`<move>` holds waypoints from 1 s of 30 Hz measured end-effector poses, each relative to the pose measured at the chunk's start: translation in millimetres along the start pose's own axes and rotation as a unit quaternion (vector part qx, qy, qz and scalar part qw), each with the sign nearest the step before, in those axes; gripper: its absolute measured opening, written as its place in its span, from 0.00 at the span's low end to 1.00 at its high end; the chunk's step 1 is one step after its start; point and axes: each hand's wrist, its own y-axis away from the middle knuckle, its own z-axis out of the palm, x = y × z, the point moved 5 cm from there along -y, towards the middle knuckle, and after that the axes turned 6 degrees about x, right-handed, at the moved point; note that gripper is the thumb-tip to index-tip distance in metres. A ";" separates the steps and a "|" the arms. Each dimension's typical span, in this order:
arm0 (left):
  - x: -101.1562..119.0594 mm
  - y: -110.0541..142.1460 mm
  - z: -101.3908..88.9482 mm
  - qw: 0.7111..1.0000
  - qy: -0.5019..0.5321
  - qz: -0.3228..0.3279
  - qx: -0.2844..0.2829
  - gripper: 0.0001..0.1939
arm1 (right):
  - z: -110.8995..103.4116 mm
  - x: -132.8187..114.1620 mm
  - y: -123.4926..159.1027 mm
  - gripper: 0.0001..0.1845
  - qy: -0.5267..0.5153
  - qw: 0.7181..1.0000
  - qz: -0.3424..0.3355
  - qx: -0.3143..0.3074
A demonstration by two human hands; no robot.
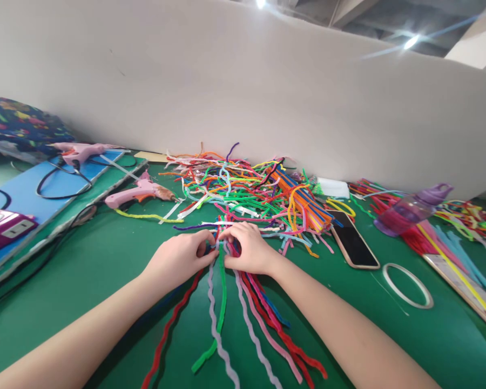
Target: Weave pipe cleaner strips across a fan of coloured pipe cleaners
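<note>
My left hand (182,256) and my right hand (247,247) meet at the middle of the green table (105,259), fingers pinched together on a bundle of wavy pipe cleaners (243,313). Red, green, white, pink and blue strands trail from the hands toward me. Just beyond my fingers lies a big tangled heap of coloured pipe cleaners (251,189), with an orange and blue bunch (303,202) on its right side.
Two pink glue guns (140,192) (81,152) lie at the left by a blue board (28,194) with black cables. A phone (354,243), a tape ring (407,285), a tipped purple bottle (413,208) and more pipe cleaners (461,237) lie right. A white wall stands behind.
</note>
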 end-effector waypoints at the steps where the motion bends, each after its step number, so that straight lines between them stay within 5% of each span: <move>1: -0.1 -0.1 0.0 1.000 0.000 0.000 0.000 0.12 | -0.2 0.1 -0.1 0.22 -0.001 1.000 0.001 -0.002; 30: -0.1 -0.6 0.1 1.000 0.008 0.003 -0.008 0.12 | -4.2 -3.1 0.2 0.27 0.003 0.995 0.001 -0.099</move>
